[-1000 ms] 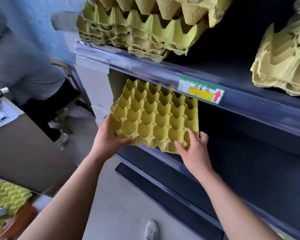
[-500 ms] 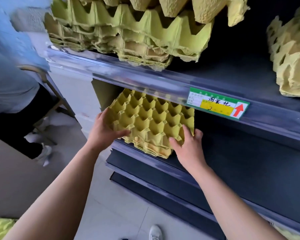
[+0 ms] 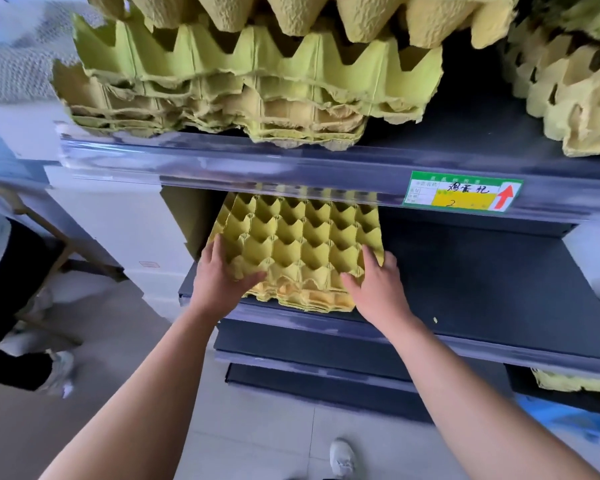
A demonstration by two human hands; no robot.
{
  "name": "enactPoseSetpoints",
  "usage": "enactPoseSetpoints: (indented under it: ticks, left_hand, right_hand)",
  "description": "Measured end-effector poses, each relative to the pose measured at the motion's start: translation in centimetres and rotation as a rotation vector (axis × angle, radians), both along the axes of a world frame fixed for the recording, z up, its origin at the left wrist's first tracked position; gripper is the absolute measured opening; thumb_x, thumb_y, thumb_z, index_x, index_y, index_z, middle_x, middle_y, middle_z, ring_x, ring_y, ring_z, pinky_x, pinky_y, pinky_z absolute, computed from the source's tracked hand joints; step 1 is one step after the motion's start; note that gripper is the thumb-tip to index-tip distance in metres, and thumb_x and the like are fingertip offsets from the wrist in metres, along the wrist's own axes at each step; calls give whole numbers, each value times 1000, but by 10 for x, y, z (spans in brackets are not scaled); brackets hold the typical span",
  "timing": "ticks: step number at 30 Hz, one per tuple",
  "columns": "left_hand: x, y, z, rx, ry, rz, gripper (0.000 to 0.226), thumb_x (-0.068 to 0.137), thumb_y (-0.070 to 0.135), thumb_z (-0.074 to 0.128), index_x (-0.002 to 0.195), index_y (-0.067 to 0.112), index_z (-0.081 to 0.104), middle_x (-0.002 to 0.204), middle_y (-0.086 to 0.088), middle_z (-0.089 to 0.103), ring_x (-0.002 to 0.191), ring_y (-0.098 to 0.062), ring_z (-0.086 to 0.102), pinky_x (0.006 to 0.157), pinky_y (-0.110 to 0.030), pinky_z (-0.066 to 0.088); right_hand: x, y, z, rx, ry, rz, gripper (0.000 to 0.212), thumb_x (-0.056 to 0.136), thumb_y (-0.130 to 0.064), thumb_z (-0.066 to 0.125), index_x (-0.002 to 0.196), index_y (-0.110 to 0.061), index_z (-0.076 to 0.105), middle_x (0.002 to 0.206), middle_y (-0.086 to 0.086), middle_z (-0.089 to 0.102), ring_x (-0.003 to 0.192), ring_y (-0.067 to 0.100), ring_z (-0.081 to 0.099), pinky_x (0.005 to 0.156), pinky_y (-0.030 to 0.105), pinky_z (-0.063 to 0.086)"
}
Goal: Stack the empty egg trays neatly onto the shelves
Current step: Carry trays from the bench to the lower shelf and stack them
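Basically, head view: small nested stack of yellow egg trays [image 3: 302, 251] sits at the left end of the middle shelf [image 3: 482, 289], front edge just behind the shelf lip, back half tucked under the upper shelf [image 3: 222, 157]. Left hand [image 3: 219, 278] grips the front-left corner, thumb over the top, fingers [image 3: 215, 249] along the side. Right hand [image 3: 378, 289] rests on the front-right corner, fingers [image 3: 369, 258] straight and flat on top, not clenched. The upper shelf carries a taller tray pile [image 3: 257, 81] and a second pile [image 3: 575, 91] at right. A green-yellow label [image 3: 463, 195] sits on its edge strip. A white shoe [image 3: 342, 457] is on the floor below.
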State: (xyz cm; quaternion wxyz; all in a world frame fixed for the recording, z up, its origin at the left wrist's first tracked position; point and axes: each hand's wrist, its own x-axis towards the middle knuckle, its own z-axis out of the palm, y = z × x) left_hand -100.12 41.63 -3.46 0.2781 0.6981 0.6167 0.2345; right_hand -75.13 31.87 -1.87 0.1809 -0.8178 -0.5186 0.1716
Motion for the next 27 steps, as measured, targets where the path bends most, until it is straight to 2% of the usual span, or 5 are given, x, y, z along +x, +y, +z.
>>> enactPoseSetpoints:
  ticks: [6,11,15,19,27]
  left_hand:
    - [3,-17,14,303,244,-49,82,81,44,74,144,5,40,149,-18,38,134,-41,35,109,-52,29]
    - [31,-51,16,531,285,-266,46,83,35,67,119,7,65,126,-14,62,113,-40,55,94,-53,43]
    - [74,-83,18,492,249,-453,44,82,39,57,113,10,69,115,-7,68,99,-37,62,84,-47,49]
    - [134,-116,14,513,212,-623,34,78,26,75,107,8,70,109,-8,70,92,-37,65,81,-46,51]
    - [289,-216,3,547,143,-937,27,72,25,75,93,9,73,93,-6,73,80,-32,68,74,-40,53]
  right_hand:
    - [-11,-21,14,89,-148,-9,61,95,-43,50,145,-12,36,152,20,26,138,35,27,112,40,26]
    - [-10,-60,21,207,-243,8,45,92,-30,59,128,-3,57,141,17,46,129,33,43,108,40,34]
    - [11,-105,19,254,-265,-62,36,86,-20,69,116,-1,64,129,15,58,116,36,55,97,42,45]
    - [45,-161,19,253,-314,-174,27,77,-13,76,98,0,67,107,14,66,95,35,63,81,39,53]
    - [154,-297,3,146,-262,-443,39,82,-27,57,112,-4,66,115,13,65,101,35,62,87,40,52]
